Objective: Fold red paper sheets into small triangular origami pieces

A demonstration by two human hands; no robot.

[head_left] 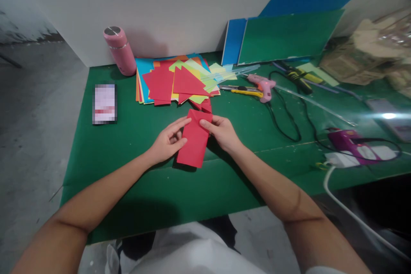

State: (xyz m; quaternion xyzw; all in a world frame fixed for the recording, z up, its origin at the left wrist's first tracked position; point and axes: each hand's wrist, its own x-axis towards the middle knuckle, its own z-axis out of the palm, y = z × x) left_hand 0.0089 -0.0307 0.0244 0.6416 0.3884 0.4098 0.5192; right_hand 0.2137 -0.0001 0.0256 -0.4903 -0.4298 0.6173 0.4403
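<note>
A folded piece of red paper (193,143) is held between my two hands, a little above the green tabletop. My left hand (167,141) has its fingers and thumb on the paper's left edge. On the upper right corner, my right hand (222,132) pinches the paper, thumb on top and the other fingers mostly hidden behind. Just beyond my hands lies a pile of coloured paper (146,78), with cut red pieces (189,81) on top.
A pink bottle (120,51) and a blurred-out flat object (104,104) are at left. To the right lie a pink glue gun (261,85), a yellow cutter (246,92), a corded purple power strip (348,145) and cardboard pieces (346,64). Green and blue boards (289,36) lean behind.
</note>
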